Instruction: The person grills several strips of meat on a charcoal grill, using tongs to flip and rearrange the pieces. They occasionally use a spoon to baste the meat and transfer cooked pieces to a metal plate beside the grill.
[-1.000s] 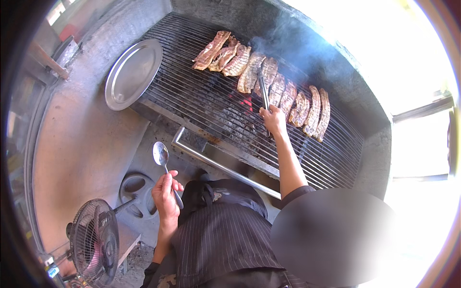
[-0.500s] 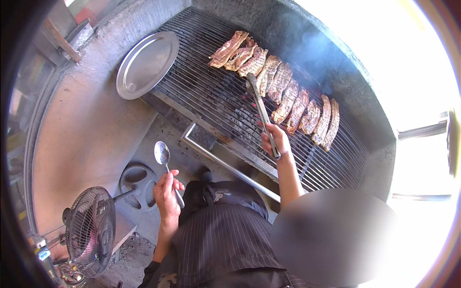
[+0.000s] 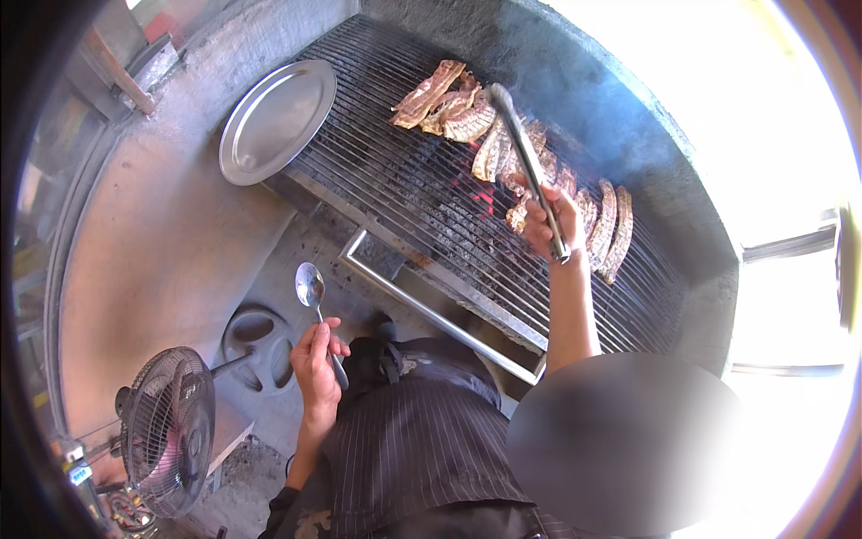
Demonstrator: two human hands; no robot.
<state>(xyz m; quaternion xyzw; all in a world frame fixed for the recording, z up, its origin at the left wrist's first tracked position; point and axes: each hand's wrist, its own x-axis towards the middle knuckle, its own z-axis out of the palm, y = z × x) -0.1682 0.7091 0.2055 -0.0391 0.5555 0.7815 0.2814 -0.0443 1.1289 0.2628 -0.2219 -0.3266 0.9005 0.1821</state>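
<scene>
My right hand [image 3: 549, 225] is closed around metal tongs [image 3: 528, 153], reaching over the grill grate [image 3: 386, 166]. The tips of the tongs lie at a row of several browned strips of meat [image 3: 429, 94]; whether they grip one I cannot tell. My hand and the tongs cover part of the row. Down by my waist, my left hand [image 3: 316, 366] grips a metal spoon [image 3: 310, 284] by its handle, with the bowl pointing up and away from me.
An oval metal platter [image 3: 278, 123] rests at the grate's left end. A metal rail [image 3: 440, 310] runs along the grill's front. Coals [image 3: 486, 198] glow below the grate, and smoke rises near the curved concrete wall [image 3: 660, 184]. A black fan [image 3: 169, 431] stands at lower left.
My right hand has moved right and farther over the grate, carrying the tongs' tips away from me. One strip in the middle has shifted slightly. My left hand and the spoon have barely moved.
</scene>
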